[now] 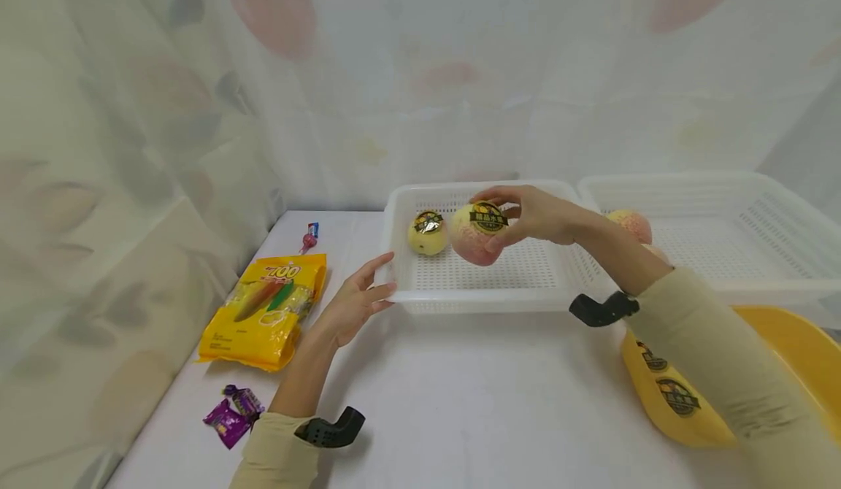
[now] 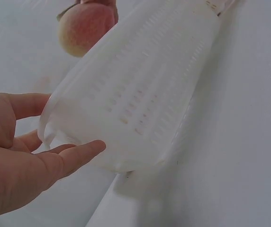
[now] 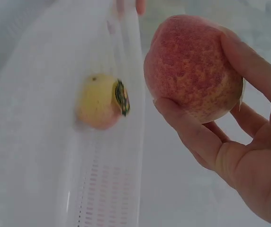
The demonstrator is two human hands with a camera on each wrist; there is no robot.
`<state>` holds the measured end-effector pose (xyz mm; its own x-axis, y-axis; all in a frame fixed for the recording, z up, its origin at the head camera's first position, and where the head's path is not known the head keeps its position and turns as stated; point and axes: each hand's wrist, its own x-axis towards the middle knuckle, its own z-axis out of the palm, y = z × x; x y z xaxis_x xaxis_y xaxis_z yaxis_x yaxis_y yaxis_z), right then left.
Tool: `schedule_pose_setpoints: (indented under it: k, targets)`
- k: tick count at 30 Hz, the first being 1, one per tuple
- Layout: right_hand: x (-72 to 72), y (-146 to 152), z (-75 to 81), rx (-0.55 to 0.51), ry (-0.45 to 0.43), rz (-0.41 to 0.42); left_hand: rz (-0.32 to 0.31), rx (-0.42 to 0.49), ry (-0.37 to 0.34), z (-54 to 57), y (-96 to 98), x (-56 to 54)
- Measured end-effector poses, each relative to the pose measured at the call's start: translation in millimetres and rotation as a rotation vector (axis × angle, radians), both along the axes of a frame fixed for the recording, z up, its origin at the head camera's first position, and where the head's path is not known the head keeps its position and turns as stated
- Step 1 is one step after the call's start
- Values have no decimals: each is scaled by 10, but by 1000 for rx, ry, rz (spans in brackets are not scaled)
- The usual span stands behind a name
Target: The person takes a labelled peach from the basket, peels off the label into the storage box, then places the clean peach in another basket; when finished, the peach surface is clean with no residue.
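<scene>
We hold a peach (image 1: 477, 235) in our right hand (image 1: 535, 215), fingers curled round it, above the basket (image 1: 460, 295) beside a smaller peach (image 1: 428, 232). Our left hand (image 1: 355, 303), fingers straight, steadies the basket's corner. Next, we judge, lower and release gently.

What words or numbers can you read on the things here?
"700": on the yellow snack bag, big red print near its top; the rest of its print is too small.
Round stickers on the held peach and the peach in the basket: blurred, unreadable.
Stickers on the yellow tray: unreadable.
Purple candy wrappers and lollipop: too small to read.
</scene>
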<state>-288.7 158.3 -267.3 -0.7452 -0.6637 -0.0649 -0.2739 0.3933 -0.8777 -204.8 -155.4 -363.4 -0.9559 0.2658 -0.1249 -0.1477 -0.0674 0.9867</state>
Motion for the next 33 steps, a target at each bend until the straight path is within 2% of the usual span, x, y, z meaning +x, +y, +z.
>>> schedule_pose_setpoints:
  k: [6, 11, 16, 20, 23, 28, 33]
  targets:
    - [531, 84, -111, 44, 90, 53, -3, 3, -2, 21, -19, 9]
    - [880, 109, -224, -10, 54, 97, -3, 0, -4, 36, -33, 21]
    - [1141, 105, -411, 27, 18, 90, -5, 13, -4, 34, -37, 13]
    - [1288, 62, -582, 142, 54, 11, -9, 14, 5, 31, -39, 13]
    - [1345, 22, -717, 197, 97, -21, -10, 8, 12, 27, -46, 17]
    - [1392, 8, -870, 186, 133, -29, -13, 3, 16, 18, -51, 12]
    - [1418, 26, -897, 176, 140, -36, -10, -19, 17, 25, -52, 4]
